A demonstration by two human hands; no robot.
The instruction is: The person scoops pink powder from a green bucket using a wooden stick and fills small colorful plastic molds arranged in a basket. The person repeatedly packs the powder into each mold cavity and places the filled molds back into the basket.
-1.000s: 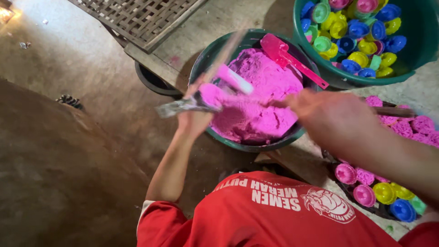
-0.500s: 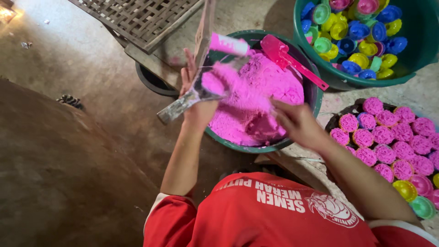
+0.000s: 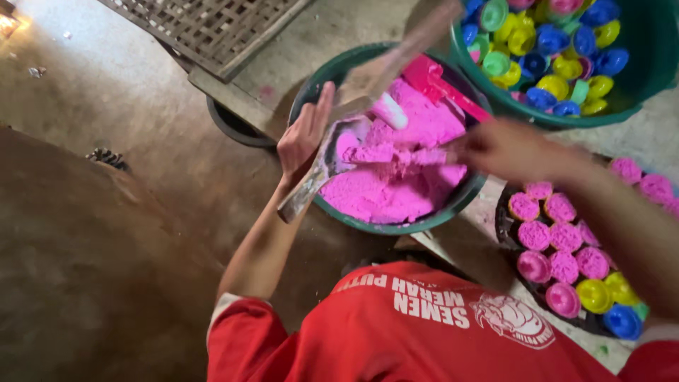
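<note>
My left hand [image 3: 303, 139] grips a grey metal scoop [image 3: 316, 177] at the left rim of a green basin [image 3: 396, 228]. The scoop carries a lump of the pink crumbly mass [image 3: 396, 191] that fills the basin. My right hand [image 3: 503, 145] is blurred at the basin's right side, with its fingertips at the pink mass; I cannot tell whether it holds anything. A pale flat stick [image 3: 396, 56], blurred, slants across the basin's top from the left hand toward the upper right. A pink plastic scoop [image 3: 440, 82] lies in the mass.
A large green tub [image 3: 654, 67] at top right holds several small coloured cups [image 3: 552, 42]. A dark tray [image 3: 505, 233] at right carries cups packed with pink mass. A woven bamboo mat [image 3: 212, 28] lies at the top left, on a concrete floor.
My right hand moved right and up from the middle of the pink mass. The pale stick swung from upright to slanting right. My left hand and the scoop shifted slightly over the basin.
</note>
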